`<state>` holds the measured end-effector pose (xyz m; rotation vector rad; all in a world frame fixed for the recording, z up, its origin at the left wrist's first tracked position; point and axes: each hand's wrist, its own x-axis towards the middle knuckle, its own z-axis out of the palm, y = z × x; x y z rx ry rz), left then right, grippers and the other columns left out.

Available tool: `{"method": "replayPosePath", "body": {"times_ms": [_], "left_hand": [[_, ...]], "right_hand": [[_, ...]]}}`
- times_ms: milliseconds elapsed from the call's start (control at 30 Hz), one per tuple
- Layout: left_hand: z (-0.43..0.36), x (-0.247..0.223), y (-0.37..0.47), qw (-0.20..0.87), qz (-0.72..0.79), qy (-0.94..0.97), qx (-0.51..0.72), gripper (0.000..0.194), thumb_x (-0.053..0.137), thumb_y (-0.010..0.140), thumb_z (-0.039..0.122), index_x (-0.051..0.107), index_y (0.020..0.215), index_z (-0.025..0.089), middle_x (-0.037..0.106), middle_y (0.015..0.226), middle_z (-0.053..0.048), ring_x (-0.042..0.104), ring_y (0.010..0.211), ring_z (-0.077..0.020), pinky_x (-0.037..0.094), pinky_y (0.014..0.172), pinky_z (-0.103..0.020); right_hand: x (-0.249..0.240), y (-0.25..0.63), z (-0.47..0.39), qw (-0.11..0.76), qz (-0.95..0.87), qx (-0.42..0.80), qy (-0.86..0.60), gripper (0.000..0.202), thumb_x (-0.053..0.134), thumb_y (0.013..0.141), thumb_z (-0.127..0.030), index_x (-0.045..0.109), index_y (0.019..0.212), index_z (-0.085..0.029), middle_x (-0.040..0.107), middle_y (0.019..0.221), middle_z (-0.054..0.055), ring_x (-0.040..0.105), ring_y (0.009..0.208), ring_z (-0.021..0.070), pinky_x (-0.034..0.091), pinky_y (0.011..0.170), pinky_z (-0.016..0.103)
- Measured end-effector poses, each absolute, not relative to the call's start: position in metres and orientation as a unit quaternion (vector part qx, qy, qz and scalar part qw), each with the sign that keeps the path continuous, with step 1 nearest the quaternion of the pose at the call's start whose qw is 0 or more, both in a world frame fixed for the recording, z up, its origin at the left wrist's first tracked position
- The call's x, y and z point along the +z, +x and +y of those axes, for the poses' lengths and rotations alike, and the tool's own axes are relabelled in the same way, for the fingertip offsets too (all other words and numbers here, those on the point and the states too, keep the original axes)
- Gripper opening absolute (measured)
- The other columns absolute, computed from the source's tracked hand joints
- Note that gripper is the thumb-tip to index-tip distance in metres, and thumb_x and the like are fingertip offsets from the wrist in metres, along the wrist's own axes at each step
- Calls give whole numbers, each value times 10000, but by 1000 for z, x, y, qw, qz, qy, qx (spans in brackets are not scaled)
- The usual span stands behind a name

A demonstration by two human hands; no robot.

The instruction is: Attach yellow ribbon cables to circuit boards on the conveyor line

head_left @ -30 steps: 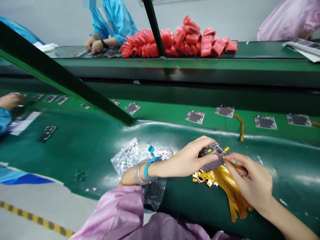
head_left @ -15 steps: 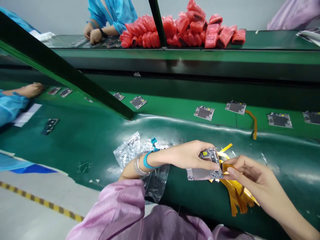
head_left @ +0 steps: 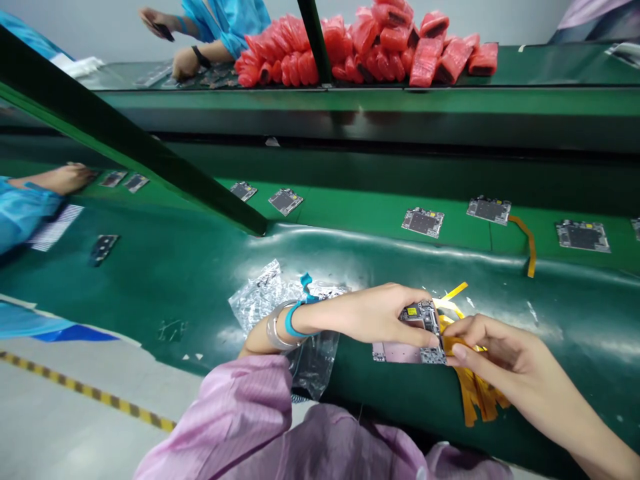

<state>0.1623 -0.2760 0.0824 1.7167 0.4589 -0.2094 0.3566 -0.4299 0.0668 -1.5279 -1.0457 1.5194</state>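
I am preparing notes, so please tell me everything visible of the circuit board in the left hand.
The thin circuit board has a pinkish, metal-looking area, a yellow square and crowded small parts. The left hand grips it above the green mat, partly covering it. The right hand holds an orange ribbon at its right edge; whether they are joined, I cannot tell.

My sleeve [head_left: 250, 393] is finely striped lilac, my wristband [head_left: 294, 321] turquoise, the circuit board [head_left: 399, 353] pinkish grey with a yellow square [head_left: 412, 311], the flex cables [head_left: 476, 393] amber, the mat [head_left: 175, 273] green, the wrapped bundles [head_left: 385, 50] at twelve o'clock red, the floor tape [head_left: 90, 392] at eight banded yellow and dark.
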Motion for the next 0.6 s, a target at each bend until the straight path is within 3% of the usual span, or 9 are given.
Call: {"method": "replayPosePath", "body": {"times_ms": [267,433,533,600], "left_hand": [[-275,77,159,650,189,732,-75,268,676,939,439,639,1018,186,673,931,6,573,801,-123,418,694,-243],[-278,77,164,644,230,726,-67,246,708,880,412,611,888,186,563,751,49,458,656,-92,349,573,-230],[-278,74,168,642,268,716,-51,288,726,824,388,540,757,179,482,674,61,406,604,-82,301,525,-228],[-276,73,169,632,270,725,-37,311,704,848,447,570,775,175,511,688,50,422,613,-86,309,531,-231]], "right_hand": [[67,357,-424,354,-424,590,-589,303,737,916,-454,646,757,-213,745,992,50,725,881,187,606,791,285],[67,354,-422,363,-414,597,-584,321,746,900,-477,646,749,-213,751,945,49,731,844,189,627,786,302],[62,354,-420,364,-386,614,-584,345,727,895,-565,708,843,-224,735,884,38,743,853,207,648,845,356],[58,355,-418,383,-352,611,-597,428,659,911,-651,745,964,-236,754,975,62,764,900,231,648,888,393]]}}
